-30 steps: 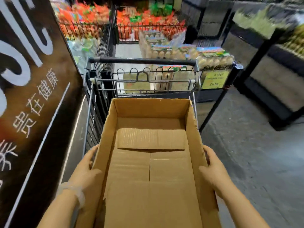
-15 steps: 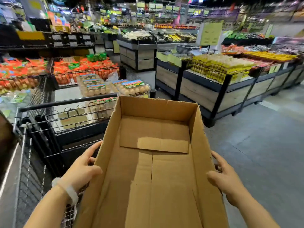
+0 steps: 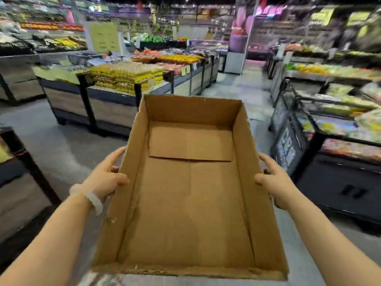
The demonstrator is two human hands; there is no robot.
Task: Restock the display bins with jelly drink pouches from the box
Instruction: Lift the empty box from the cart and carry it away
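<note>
The box (image 3: 189, 203) hid the fingers of both hands beneath its sides. Both forearms ran off the bottom edge. The bins (image 3: 340, 129) at right were smeared by blur, their goods unreadable; far shelf signs (image 3: 104, 37) were too blurred to read.

Open brown cardboard box (image 3: 191, 203), interior bare, roughly level, held aloft

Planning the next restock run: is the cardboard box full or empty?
Empty: the cardboard box shows only bare bottom flaps, no pouches inside.
</note>
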